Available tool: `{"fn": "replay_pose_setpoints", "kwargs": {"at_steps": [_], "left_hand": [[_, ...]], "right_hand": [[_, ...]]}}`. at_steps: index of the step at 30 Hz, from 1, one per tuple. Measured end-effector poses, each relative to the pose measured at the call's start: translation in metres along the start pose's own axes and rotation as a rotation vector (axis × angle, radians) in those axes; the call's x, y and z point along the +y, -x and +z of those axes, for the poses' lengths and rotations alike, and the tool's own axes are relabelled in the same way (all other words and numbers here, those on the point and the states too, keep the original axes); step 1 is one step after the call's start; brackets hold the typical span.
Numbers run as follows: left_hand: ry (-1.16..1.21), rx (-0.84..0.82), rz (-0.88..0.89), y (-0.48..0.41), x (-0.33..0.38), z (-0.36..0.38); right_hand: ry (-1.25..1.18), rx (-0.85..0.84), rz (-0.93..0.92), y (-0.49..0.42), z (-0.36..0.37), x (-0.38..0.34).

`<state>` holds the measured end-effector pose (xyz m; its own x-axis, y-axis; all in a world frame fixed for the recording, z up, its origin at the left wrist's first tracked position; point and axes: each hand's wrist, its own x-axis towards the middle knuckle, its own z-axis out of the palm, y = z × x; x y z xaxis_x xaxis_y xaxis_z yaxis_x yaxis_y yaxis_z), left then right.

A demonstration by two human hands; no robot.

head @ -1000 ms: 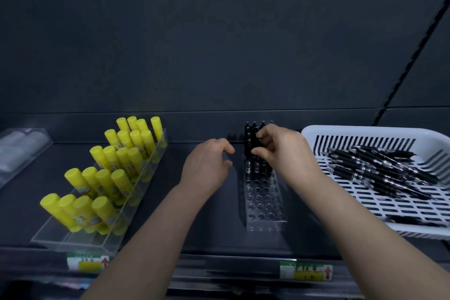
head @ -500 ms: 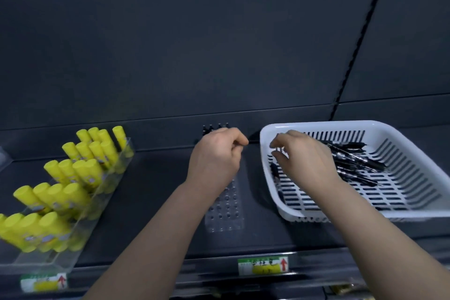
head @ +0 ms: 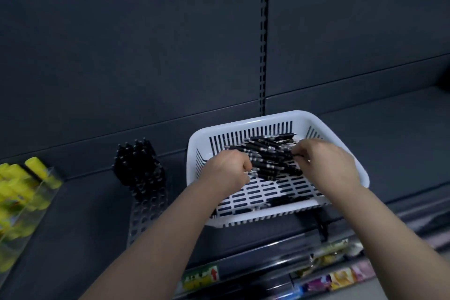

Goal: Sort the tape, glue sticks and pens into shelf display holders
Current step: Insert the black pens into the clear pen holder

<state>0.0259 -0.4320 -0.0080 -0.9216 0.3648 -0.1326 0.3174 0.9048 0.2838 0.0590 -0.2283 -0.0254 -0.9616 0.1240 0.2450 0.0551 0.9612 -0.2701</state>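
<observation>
- Both hands are reaching into the white basket (head: 314,118), which is standing on the dark shelf (head: 389,129).
- The left hand (head: 225,172) is curling into a fist at the left end of the pile of black pens (head: 267,156); its fingers are touching the pens, but I cannot tell if they are really gripping one.
- The right hand (head: 327,164) is pinching a thin dark pen (head: 298,154) between thumb and fingertips at the right side of the pile.
- A few more pens are lying apart near the front wall of the basket.
- Left of the basket, the clear pen holder (head: 146,212) is standing with black pens upright in its back rows; the front holes are showing empty.
- The yellow glue sticks (head: 22,185) are sitting in a clear tray at the far left, blurred.
</observation>
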Motion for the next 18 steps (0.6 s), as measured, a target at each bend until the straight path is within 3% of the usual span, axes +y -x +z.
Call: {"fn": "replay_pose_setpoints", "kwargs": {"at_steps": [9, 13, 15, 18], "left_hand": [[-0.237, -0.057, 0.174, -0.039, 0.024, 0.039], [-0.36, 0.015, 0.293, -0.038, 0.02, 0.044], [-0.291, 0.128, 0.3, -0.032, 0.016, 0.038], [0.048, 0.341, 0.067, -0.023, 0.012, 0.016]], "right_hand": [[-0.096, -0.064, 0.001, 0.002, 0.007, 0.019], [-0.105, -0.117, -0.007, -0.004, 0.003, 0.017], [-0.099, -0.131, -0.035, -0.01, 0.002, 0.011], [-0.052, -0.215, -0.102, -0.023, 0.01, -0.006]]}}
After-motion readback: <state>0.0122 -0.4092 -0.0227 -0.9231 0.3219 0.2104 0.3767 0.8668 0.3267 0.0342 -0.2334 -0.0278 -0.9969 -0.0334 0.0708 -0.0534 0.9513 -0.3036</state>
